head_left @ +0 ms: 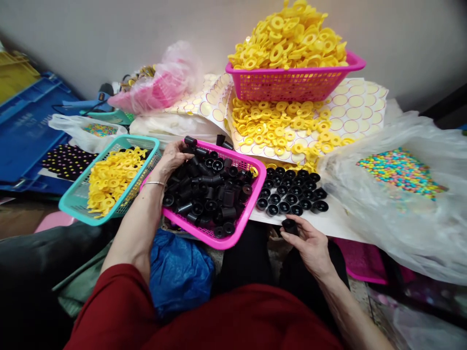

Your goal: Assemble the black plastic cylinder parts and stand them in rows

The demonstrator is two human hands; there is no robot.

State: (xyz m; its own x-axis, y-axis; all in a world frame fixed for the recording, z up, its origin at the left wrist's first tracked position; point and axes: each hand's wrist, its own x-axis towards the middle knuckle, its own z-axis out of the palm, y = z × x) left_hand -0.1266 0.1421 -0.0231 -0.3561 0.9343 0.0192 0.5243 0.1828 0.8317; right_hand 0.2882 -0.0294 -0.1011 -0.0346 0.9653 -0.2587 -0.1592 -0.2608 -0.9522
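Note:
A pink basket point(251, 206) in front of me is full of small black plastic cups point(209, 189). My left hand point(174, 158), a bangle on its wrist, reaches into the basket's far left corner, fingers curled around black cups. To the right, my right hand point(308, 240) pinches one black cup point(290, 225) at the near edge of a white sheet point(330, 223). Several black cups point(292, 192) stand upright in rows on that sheet, just beyond my right hand.
A teal basket point(75, 204) of yellow rings sits at left. Loose yellow rings point(280, 131) lie on sticker sheets behind, under a raised pink basket point(292, 82) heaped with more. A clear bag of coloured beads point(401, 170) lies right. Blue crates point(25, 126) stand far left.

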